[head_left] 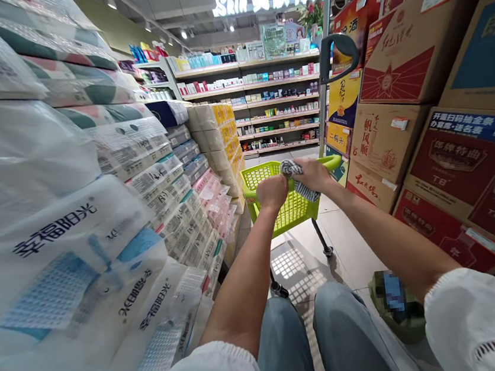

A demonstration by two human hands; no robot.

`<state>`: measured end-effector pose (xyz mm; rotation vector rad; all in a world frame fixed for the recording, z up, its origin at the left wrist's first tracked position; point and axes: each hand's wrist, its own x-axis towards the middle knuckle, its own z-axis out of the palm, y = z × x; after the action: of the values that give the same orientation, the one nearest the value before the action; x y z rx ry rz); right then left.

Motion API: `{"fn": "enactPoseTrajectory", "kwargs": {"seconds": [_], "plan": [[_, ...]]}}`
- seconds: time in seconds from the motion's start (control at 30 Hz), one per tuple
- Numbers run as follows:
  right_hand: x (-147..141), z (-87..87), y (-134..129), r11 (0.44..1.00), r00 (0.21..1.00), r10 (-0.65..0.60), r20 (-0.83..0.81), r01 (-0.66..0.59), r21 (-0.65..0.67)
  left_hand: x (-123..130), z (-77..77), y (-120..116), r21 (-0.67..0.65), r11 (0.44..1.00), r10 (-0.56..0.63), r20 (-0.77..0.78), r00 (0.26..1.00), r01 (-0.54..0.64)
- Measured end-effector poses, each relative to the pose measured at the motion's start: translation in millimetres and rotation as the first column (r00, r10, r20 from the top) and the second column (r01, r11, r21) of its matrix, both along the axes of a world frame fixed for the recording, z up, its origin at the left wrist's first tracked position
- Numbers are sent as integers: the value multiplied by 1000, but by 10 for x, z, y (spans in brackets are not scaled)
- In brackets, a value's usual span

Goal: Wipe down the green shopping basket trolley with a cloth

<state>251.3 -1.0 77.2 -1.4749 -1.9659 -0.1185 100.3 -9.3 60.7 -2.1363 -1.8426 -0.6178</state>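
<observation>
A lime-green shopping cart (pixel 293 213) with a lattice basket and dark legs on casters stands before my knees. My left hand (pixel 274 192) is closed in a fist around its green handle bar. Just to the right, my right hand (pixel 312 174) is closed on a grey-and-white striped cloth (pixel 306 191). The cloth is bunched around the bar, with one end sticking up between my hands and the other hanging below. My right fingertips are partly hidden by the cloth.
Stacked plastic-wrapped tissue packs (pixel 80 246) line the left side. Cardboard liquor cartons (pixel 393 53) are piled on the right, near a dark grey handle (pixel 340 56) on a pole. Shelves of cosmetics (pixel 273 96) stand ahead. An olive bag (pixel 383 298) lies on the tiled floor by my right leg.
</observation>
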Motion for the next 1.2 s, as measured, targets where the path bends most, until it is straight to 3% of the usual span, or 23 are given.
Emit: {"fn": "enactPoseTrajectory", "kwargs": {"seconds": [0.17, 0.33, 0.43, 0.57, 0.67, 0.8, 0.93, 1.07, 1.2], "plan": [[202, 5, 94, 987, 985, -157, -76, 156, -24, -18, 2, -1, 15, 1000, 17, -15, 1000, -17], [-190, -43, -27, 999, 999, -27, -30, 28, 38, -11, 4, 18, 1, 1000, 28, -14, 1000, -28], [-232, -43, -41, 998, 1000, 20, 5, -21, 60, -53, 7, 16, 1, 1000, 16, -23, 1000, -16], [-28, -2, 40, 995, 996, -95, 0, 95, -9, -81, 15, -2, 7, 1000, 11, -28, 1000, -10], [-38, 1, 24, 981, 980, -195, -28, 194, -25, -59, 21, -10, 5, 1000, 26, -23, 999, -26], [-300, -36, -114, 995, 996, -92, -15, 92, 32, -67, 23, -7, 7, 1000, 21, -21, 1000, -21], [-335, -14, -152, 998, 999, -44, 4, 44, 33, -176, 25, -8, 13, 1000, 6, -52, 999, -5], [-163, 27, -94, 986, 985, -164, -47, 162, -37, -350, 22, 4, 39, 999, 7, -77, 997, -4], [-171, 17, -134, 973, 969, -232, -90, 231, -22, -550, 24, 21, 52, 999, 6, -103, 995, -1]]}}
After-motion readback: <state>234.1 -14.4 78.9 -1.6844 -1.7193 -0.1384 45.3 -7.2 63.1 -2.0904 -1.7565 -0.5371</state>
